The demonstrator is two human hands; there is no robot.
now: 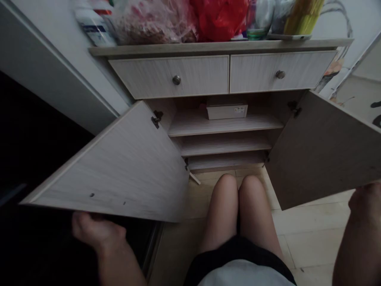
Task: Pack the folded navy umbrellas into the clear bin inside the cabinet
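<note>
Matt woodgrain laminate doors (110, 167), smooth metal knobs (176, 80).

cabinet shelves (224, 145) between left door (110, 171) and right door (321, 151) | box (226, 112) on top shelf (223, 126) | drawers (223, 75) above

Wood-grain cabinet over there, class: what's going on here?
A person faces a pale wood-grain cabinet with both its doors swung open. Their left hand is at the lower edge of the left-side door, and their right hand is beside the lower corner of the right-side door. A white rectangular box sits on the top shelf. The two drawers above are shut, and a red plastic bag lies on top.
</note>
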